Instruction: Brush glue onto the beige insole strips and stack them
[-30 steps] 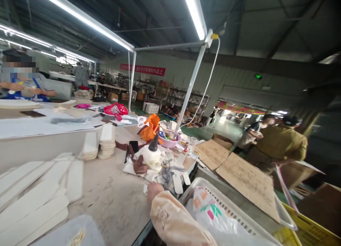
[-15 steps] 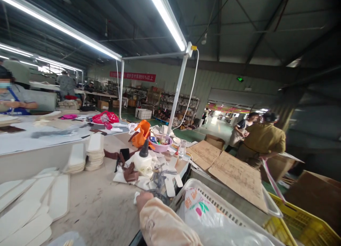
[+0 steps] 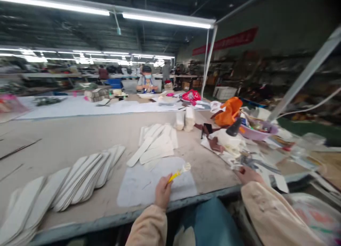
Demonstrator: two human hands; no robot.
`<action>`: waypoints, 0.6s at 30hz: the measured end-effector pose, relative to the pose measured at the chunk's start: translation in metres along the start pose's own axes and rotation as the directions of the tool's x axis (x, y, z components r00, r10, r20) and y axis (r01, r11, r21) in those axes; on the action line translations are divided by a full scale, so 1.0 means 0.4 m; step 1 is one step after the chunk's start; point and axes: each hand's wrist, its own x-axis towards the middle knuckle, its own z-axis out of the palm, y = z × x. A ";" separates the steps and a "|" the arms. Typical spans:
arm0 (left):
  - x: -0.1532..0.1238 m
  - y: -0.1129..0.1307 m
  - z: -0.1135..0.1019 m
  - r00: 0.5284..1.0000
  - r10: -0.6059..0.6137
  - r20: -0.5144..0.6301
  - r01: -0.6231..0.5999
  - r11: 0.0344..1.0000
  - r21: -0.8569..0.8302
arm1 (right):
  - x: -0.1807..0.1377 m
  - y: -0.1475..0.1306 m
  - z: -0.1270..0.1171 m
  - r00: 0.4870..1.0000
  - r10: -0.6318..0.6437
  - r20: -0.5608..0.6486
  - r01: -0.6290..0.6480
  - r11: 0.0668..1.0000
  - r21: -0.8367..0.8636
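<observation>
My left hand (image 3: 163, 192) is closed around a yellow-handled brush (image 3: 176, 175), whose whitish, clumped tip points right and away from me. Below it lies a pale sheet (image 3: 138, 185) at the table's front edge. White rounded strips (image 3: 157, 146) are piled loosely just beyond that sheet. Over on the right, my right hand (image 3: 249, 175) rests by a clutter of crumpled whitish cloth (image 3: 226, 141) and grey scraps. Its fingers look curled together, but blur hides what they hold. A dark cone-shaped nozzle (image 3: 234, 127) rises from the clutter.
Overlapping white strips (image 3: 80, 182) fan across the left of the table. Two neat stacks (image 3: 189, 119) stand farther back. At the right are an orange bag (image 3: 229, 111), a purple basin (image 3: 259, 130) and a plastic bag (image 3: 311, 212). A masked person (image 3: 147, 83) sits across the tables.
The view has swung left, away from the crates and two people on the right. My left hand with the brush has come into sight. My right hand stays by the clutter.
</observation>
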 end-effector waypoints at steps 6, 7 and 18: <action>-0.013 -0.026 0.015 1.000 0.013 -0.027 -0.015 0.997 -0.073 | 0.070 0.075 0.054 0.991 0.134 0.011 -0.131 0.983 -0.132; -0.013 -0.024 0.019 0.999 0.015 -0.033 -0.018 0.996 -0.088 | 0.070 0.082 0.055 0.992 0.126 0.007 -0.125 0.984 -0.126; -0.005 -0.008 0.011 0.999 -0.053 0.011 0.054 0.991 -0.119 | -0.076 -0.063 0.085 0.997 0.068 0.034 -0.076 0.924 0.375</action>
